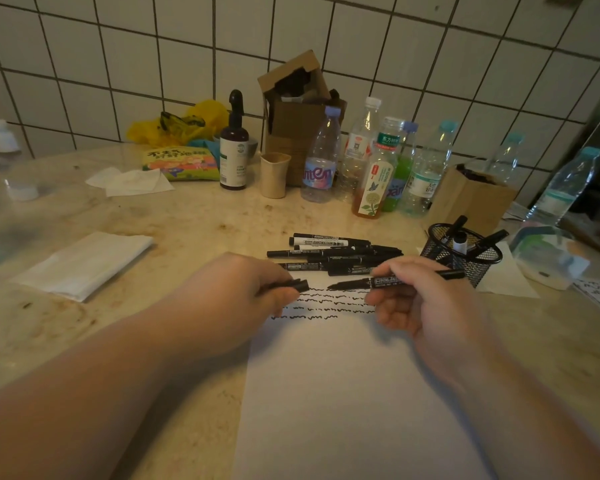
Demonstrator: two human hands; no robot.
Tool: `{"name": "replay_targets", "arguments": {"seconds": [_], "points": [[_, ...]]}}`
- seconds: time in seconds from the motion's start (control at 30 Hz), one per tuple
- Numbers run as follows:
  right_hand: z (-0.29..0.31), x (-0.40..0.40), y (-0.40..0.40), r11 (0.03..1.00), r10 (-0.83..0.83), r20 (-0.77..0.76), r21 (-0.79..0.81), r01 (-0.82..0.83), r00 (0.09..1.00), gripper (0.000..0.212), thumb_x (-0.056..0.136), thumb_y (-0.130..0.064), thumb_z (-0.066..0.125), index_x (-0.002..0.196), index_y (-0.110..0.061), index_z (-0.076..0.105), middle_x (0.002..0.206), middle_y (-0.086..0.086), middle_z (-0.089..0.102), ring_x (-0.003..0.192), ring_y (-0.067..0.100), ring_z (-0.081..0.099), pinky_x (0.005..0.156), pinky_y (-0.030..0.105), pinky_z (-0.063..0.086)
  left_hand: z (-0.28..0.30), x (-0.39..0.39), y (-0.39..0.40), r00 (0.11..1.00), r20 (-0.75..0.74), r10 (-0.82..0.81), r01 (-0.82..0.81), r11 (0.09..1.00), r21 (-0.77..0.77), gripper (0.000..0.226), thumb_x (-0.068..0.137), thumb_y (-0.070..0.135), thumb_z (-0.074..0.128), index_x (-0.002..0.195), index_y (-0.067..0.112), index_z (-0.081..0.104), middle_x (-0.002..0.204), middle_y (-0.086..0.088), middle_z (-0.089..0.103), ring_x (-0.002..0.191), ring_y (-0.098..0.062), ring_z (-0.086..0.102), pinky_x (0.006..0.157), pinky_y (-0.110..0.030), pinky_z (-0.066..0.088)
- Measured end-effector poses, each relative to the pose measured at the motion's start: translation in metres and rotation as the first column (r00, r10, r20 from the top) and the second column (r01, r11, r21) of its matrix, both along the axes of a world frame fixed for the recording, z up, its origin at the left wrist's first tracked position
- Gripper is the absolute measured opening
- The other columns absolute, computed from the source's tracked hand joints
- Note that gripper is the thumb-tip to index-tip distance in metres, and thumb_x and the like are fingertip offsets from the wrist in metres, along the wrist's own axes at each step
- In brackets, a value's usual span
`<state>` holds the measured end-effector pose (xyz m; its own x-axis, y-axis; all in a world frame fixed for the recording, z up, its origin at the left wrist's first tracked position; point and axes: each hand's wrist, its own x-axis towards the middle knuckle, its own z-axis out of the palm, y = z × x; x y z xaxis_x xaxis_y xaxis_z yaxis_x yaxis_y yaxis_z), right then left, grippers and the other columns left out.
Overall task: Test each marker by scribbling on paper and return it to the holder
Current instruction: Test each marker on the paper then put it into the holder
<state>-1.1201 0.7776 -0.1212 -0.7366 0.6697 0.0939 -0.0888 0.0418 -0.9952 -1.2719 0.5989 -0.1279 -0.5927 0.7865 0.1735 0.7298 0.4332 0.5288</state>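
Paper [343,393], a white sheet, is being shown lying on a stained marble table [174,223], seen from above through a head-worn camera. Four wavy black scribble lines [323,303] are being displayed across the top of the sheet. A black marker [378,282] is being held level in the right hand [420,299], the fingers closed around its barrel and its bare tip pointed left, just above the scribbles. A black cap [297,285] is being pinched in the left hand [253,292], its open end facing the marker tip, a small gap between them. A pile of black markers [333,252] is being shown lying on the table just beyond the paper's top edge. A black mesh holder [463,252], to the right of the pile, is being shown with a few markers standing in it. Plastic bottles [378,161] and cardboard boxes are being shown lined up against a tiled wall.
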Motion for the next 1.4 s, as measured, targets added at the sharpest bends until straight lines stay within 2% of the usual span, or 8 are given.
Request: {"name": "replay_targets", "arguments": {"seconds": [0.07, 0.2, 0.27, 0.37, 0.8, 1.07, 1.4], "points": [[-0.002, 0.0, 0.005, 0.998, -0.047, 0.054, 0.037, 0.045, 0.997, 0.029, 0.098, -0.012, 0.055, 0.075, -0.012, 0.074, 0.064, 0.016, 0.069, 0.048, 0.02, 0.057, 0.044, 0.026, 0.046, -0.003, -0.001, 0.001, 1.0, -0.007, 0.013, -0.014, 0.999, -0.051, 0.021, 0.095, 0.046, 0.056, 0.086, 0.033, 0.07, 0.077, 0.011, 0.068, 0.065, -0.002, 0.058, 0.054, -0.014, 0.041], [-0.009, 0.0, 0.013, 0.991, -0.108, 0.184, 0.101, 0.091, 0.977, 0.029, 0.093, -0.018, 0.065, 0.066, -0.018, 0.073, 0.055, 0.007, 0.061, 0.048, 0.017, 0.05, 0.047, 0.027, 0.039, -0.005, -0.004, 0.002, 0.999, -0.023, 0.042, -0.044, 0.997, -0.071, 0.024, 0.095, 0.048, 0.054, 0.088, 0.033, 0.07, 0.078, 0.011, 0.069, 0.068, -0.004, 0.06, 0.064, -0.023, 0.049], [-0.012, -0.001, 0.014, 0.992, -0.101, 0.219, 0.091, 0.083, 0.971, 0.025, 0.093, -0.013, 0.065, 0.068, -0.013, 0.072, 0.054, 0.008, 0.061, 0.048, 0.018, 0.05, 0.047, 0.028, 0.039, -0.005, -0.005, 0.002, 0.998, -0.026, 0.061, -0.063, 0.996, -0.07, 0.024, 0.095, 0.05, 0.053, 0.091, 0.033, 0.07, 0.08, 0.011, 0.069, 0.072, -0.004, 0.06, 0.068, -0.026, 0.051], [-0.014, -0.003, 0.013, 0.992, -0.089, 0.243, 0.108, 0.064, 0.966, 0.019, 0.094, -0.011, 0.063, 0.078, -0.005, 0.071, 0.055, 0.008, 0.062, 0.049, 0.019, 0.054, 0.047, 0.03, 0.043, -0.006, -0.006, 0.003, 0.996, -0.047, 0.077, -0.081, 0.993, -0.088, 0.024, 0.095, 0.049, 0.053, 0.092, 0.032, 0.07, 0.082, 0.011, 0.068, 0.073, -0.002, 0.058, 0.065, -0.022, 0.047], [-0.015, -0.005, 0.012, 0.986, -0.106, 0.265, 0.154, 0.066, 0.959, 0.018, 0.094, -0.01, 0.063, 0.079, -0.003, 0.071, 0.056, 0.009, 0.066, 0.048, 0.019, 0.058, 0.049, 0.031, 0.047, -0.009, -0.011, 0.004, 0.996, -0.013, 0.088, -0.089, 0.993, -0.071, 0.028, 0.094, 0.051, 0.054, 0.079, 0.032, 0.07, 0.077, 0.011, 0.069, 0.072, -0.006, 0.06, 0.068, -0.027, 0.05], [-0.016, -0.005, 0.015, 0.986, -0.133, 0.274, 0.132, 0.1, 0.952, 0.017, 0.093, -0.008, 0.061, 0.081, -0.002, 0.071, 0.055, 0.008, 0.064, 0.048, 0.017, 0.056, 0.049, 0.031, 0.046, -0.01, -0.011, 0.003, 0.996, -0.015, 0.089, -0.09, 0.993, -0.074, 0.028, 0.094, 0.051, 0.054, 0.081, 0.032, 0.071, 0.075, 0.011, 0.068, 0.069, -0.004, 0.06, 0.065, -0.024, 0.049], [-0.016, -0.004, 0.018, 0.986, -0.159, 0.277, 0.095, 0.138, 0.948, 0.016, 0.093, -0.009, 0.061, 0.08, -0.004, 0.069, 0.052, 0.006, 0.061, 0.043, 0.013, 0.052, 0.043, 0.025, 0.042, -0.01, -0.012, 0.003, 0.996, -0.003, 0.086, -0.086, 0.993, -0.082, 0.028, 0.093, 0.053, 0.053, 0.082, 0.033, 0.07, 0.078, 0.012, 0.069, 0.072, -0.004, 0.06, 0.071, -0.028, 0.052]]}}
